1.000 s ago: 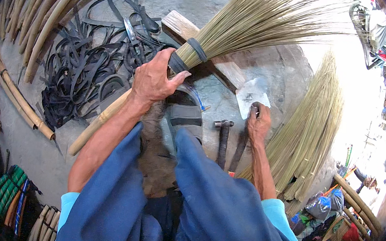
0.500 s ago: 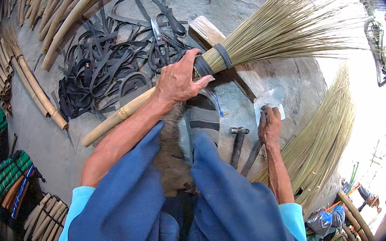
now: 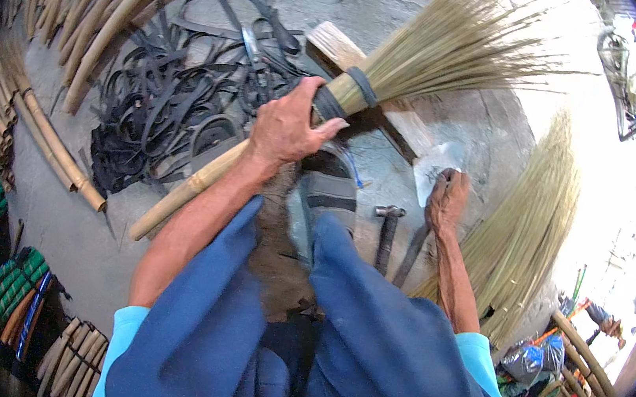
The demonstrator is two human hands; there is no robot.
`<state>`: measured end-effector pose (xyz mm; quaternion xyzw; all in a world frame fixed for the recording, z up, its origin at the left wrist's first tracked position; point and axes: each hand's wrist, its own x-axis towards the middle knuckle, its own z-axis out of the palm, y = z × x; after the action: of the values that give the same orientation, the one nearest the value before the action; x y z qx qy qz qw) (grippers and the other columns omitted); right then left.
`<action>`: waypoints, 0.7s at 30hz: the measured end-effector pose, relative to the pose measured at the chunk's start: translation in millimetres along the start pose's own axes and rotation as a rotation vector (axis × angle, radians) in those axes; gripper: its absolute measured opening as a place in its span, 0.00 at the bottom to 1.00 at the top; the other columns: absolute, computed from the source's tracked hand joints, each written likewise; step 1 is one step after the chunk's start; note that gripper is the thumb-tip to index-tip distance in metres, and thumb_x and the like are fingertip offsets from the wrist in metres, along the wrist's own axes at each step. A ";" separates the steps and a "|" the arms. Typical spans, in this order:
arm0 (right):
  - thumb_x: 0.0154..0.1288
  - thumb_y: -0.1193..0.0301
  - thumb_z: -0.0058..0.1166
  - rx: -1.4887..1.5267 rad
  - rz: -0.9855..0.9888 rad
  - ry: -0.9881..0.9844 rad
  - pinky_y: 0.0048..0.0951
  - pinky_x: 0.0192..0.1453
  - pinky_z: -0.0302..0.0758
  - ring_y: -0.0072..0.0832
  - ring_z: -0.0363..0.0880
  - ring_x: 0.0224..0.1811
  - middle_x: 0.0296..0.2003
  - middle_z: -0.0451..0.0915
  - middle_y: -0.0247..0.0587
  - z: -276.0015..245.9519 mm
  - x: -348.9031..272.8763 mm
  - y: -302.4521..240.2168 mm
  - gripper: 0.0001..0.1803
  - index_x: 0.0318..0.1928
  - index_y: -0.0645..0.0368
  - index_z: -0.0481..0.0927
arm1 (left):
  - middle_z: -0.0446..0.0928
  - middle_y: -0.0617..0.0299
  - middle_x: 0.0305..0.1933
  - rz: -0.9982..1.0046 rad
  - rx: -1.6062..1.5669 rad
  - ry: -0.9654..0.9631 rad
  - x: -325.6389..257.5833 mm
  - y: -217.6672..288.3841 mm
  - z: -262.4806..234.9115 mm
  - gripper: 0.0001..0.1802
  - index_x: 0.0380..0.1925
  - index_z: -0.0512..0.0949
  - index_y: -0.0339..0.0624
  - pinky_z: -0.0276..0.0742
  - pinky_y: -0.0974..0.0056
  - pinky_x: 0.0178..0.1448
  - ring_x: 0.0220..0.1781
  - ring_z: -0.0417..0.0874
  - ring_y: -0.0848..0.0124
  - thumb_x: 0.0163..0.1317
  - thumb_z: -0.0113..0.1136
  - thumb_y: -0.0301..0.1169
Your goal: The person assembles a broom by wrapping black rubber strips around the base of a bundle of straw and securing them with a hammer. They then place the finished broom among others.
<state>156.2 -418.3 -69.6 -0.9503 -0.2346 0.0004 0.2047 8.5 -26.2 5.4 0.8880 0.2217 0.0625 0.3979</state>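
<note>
A bamboo-handled broom (image 3: pixel 432 42) of pale straw slants across in front of me, two dark rubber bands around its neck. My left hand (image 3: pixel 289 125) is closed around the broom where the bamboo handle (image 3: pixel 190 192) meets the lower band. To the right, my right hand (image 3: pixel 447 201) reaches down with curled fingers at a clear plastic sheet or bag (image 3: pixel 433 165) on the floor. What those fingers pinch is hidden. A dark flat blade-like strip (image 3: pixel 410 259) lies under that hand, and beside it a hammer (image 3: pixel 386 239) rests on the floor.
A wooden block (image 3: pixel 338 45) lies under the broom. Tangled black rubber strips (image 3: pixel 163 100) and scissors (image 3: pixel 252 49) are at left. Loose straw (image 3: pixel 528 232) is piled at right. Bamboo poles (image 3: pixel 107 6) and bundled handles (image 3: pixel 10 284) line the left side. My sandaled foot (image 3: pixel 327 192) is between.
My right hand has shifted slightly at the plastic, its fingers still curled. My left hand keeps its hold on the broom. The whole view has moved a little.
</note>
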 end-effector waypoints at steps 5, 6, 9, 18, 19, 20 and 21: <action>0.78 0.74 0.60 0.086 0.156 0.059 0.50 0.56 0.80 0.56 0.84 0.47 0.42 0.84 0.58 -4.0 2.6 10.5 0.05 0.47 0.63 0.83 | 0.90 0.37 0.53 -0.003 -0.036 -0.017 1.1 2.4 -1.6 0.40 0.71 0.73 0.44 0.88 0.40 0.58 0.55 0.92 0.36 0.66 0.80 0.50; 0.78 0.73 0.61 0.117 0.192 0.054 0.49 0.56 0.80 0.55 0.85 0.47 0.43 0.85 0.58 -4.9 2.6 11.1 0.05 0.47 0.63 0.83 | 0.90 0.38 0.53 -0.010 -0.035 -0.030 1.4 2.2 -2.4 0.40 0.71 0.73 0.44 0.88 0.40 0.58 0.56 0.92 0.36 0.66 0.80 0.50; 0.77 0.73 0.62 0.152 0.281 0.015 0.47 0.56 0.82 0.52 0.88 0.49 0.45 0.88 0.56 -6.3 2.5 11.1 0.07 0.49 0.63 0.85 | 0.90 0.37 0.52 0.030 -0.042 -0.019 2.1 0.9 -3.3 0.40 0.70 0.73 0.43 0.89 0.39 0.56 0.53 0.93 0.37 0.67 0.78 0.53; 0.73 0.77 0.60 0.040 0.177 -0.020 0.49 0.60 0.84 0.56 0.89 0.53 0.49 0.89 0.58 -8.7 4.6 7.7 0.12 0.54 0.63 0.88 | 0.90 0.38 0.53 -0.013 -0.057 -0.022 2.3 0.6 -2.4 0.40 0.70 0.74 0.45 0.88 0.41 0.58 0.56 0.92 0.37 0.66 0.80 0.52; 0.72 0.77 0.59 0.016 0.162 -0.033 0.49 0.60 0.84 0.56 0.89 0.53 0.49 0.89 0.59 -9.5 5.5 6.8 0.12 0.53 0.63 0.88 | 0.90 0.38 0.52 -0.025 -0.059 -0.021 2.3 0.8 -2.8 0.40 0.70 0.75 0.45 0.88 0.41 0.58 0.55 0.92 0.37 0.65 0.81 0.52; 0.72 0.77 0.59 -0.008 0.161 -0.052 0.50 0.60 0.84 0.57 0.89 0.53 0.50 0.89 0.60 -11.3 6.6 6.3 0.12 0.53 0.64 0.88 | 0.90 0.38 0.51 -0.013 -0.048 -0.013 2.3 1.0 -3.1 0.40 0.69 0.75 0.44 0.88 0.40 0.57 0.54 0.93 0.37 0.65 0.80 0.53; 0.72 0.77 0.58 -0.031 0.159 -0.071 0.50 0.60 0.83 0.58 0.89 0.53 0.50 0.89 0.60 -12.7 7.6 5.8 0.12 0.52 0.64 0.88 | 0.91 0.38 0.50 0.003 -0.037 0.001 2.3 1.2 -3.3 0.40 0.68 0.75 0.44 0.89 0.40 0.55 0.53 0.93 0.37 0.65 0.80 0.54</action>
<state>166.8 -424.6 -59.5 -0.9683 -0.1656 0.0467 0.1809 10.0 -23.6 8.4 0.8808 0.2193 0.0675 0.4142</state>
